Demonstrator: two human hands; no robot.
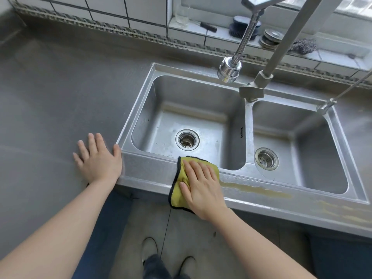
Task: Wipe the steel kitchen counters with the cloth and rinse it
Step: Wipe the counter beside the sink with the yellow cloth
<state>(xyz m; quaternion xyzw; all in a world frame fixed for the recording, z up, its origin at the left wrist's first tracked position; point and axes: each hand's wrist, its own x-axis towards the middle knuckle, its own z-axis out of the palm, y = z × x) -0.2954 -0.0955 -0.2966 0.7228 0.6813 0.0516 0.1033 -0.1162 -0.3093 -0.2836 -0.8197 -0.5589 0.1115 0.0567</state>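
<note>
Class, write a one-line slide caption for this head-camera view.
Right hand presses a yellow cloth flat on the steel sink's front rim; left hand rests open on the counter.

cloth (178, 196) partly under hand, faucet top cut off

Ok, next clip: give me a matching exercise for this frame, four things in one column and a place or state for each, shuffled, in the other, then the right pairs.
Things
1. cloth
2. left hand
3. spray head
4. dish brush

Places or states
A. hangs above the back of the larger basin
B. lies flat and bare on the counter left of the sink
C. stands on the tiled ledge behind the sink
D. pressed under the right hand on the sink's front rim

Pairs: 1-D, 2-B, 3-A, 4-C
</note>
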